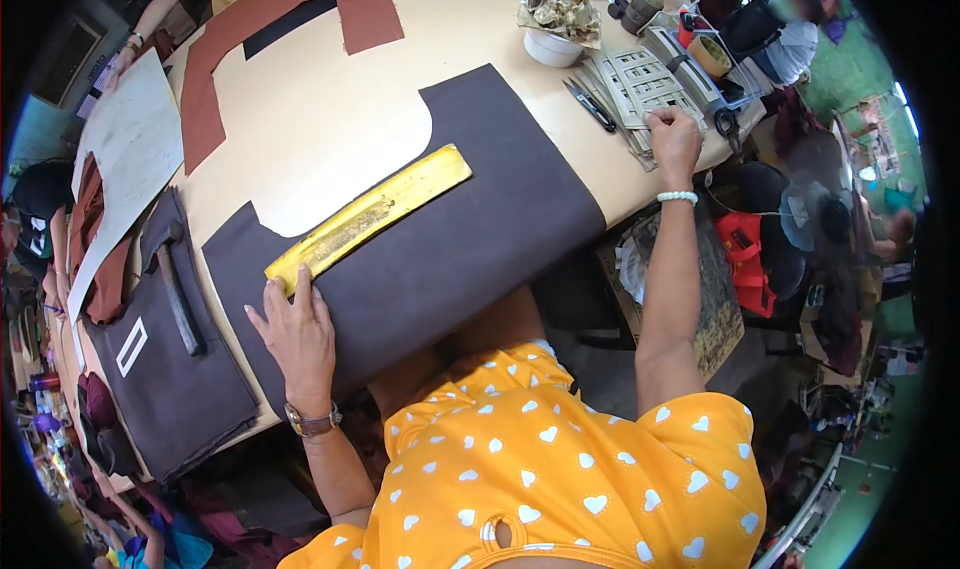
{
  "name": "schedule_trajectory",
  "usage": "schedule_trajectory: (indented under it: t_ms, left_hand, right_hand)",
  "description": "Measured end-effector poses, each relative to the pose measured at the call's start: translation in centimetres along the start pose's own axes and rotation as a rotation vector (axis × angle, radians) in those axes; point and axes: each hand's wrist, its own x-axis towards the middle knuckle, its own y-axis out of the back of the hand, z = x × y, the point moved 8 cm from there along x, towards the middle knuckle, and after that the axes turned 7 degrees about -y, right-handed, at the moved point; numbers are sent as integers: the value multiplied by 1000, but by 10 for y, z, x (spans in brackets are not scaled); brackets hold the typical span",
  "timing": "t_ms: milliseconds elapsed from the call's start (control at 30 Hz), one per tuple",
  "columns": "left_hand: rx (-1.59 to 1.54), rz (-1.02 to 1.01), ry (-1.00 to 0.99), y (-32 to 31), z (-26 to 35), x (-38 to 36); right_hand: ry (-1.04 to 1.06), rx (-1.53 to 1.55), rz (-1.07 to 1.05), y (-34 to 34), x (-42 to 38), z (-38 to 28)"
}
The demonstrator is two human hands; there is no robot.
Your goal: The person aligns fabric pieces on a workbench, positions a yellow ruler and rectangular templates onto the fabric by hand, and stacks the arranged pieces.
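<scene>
Cluttered workshop table (330, 119), dark cloth (470, 229) spread near its edge, yellow ruler (368, 217) lying across it, left hand (298, 337) open – flat on cloth, fingertip touching ruler, right hand (676, 141) curled shut on papers (632, 84) – far right.

Under the left hand's fingers (300, 287) lie a yellow ruler (370, 214) and dark brown cloth (470, 219) on the tan counter (320, 119), with rust-red cloth (215, 49) beyond, black-and-white printed cards (640, 79) beside the right hand (675, 139), and an orange dress with white hearts (560, 469).

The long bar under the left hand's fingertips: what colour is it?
Yellow, with worn, darker patches along the bar; the head view shows it lying on dark brown fabric.
</scene>
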Motion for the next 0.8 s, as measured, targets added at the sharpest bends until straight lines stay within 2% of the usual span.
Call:
schedule_trajectory:
  t_ms: [33, 133, 233, 333, 433, 533, 667, 767, 800]
  left_hand:
    - [3, 4, -3, 0, 1, 0]
    - [6, 12, -2, -2, -1, -1]
    - [-7, 5, 3, -4, -1, -1]
    - [-29, 0, 5, -3, -1, -1]
    - [-29, -1, 4, -2, 0, -1]
    - [-26, -7, 6, 0, 0, 0]
    - [-33, 7, 4, -1, 0, 0]
    - [-42, 9, 1, -1, -1, 0]
    - [-44, 9, 2, -1, -1, 0]
  right_hand:
    - [31, 53, -16, 0, 5, 2]
    - [25, -46, -39, 0, 5, -2]
    - [188, -186, 59, -4, -6, -11]
    - [221, -174, 136, -6, -9, -11]
    - [92, -91, -22, -8, 0, -7]
    - [53, -70, -168, -10, 17, 1]
    - [-88, 199, -287, -15, 24, 12]
    - [-203, 572, -305, -9, 31, 20]
    - [-172, 556, -243, 0, 33, 17]
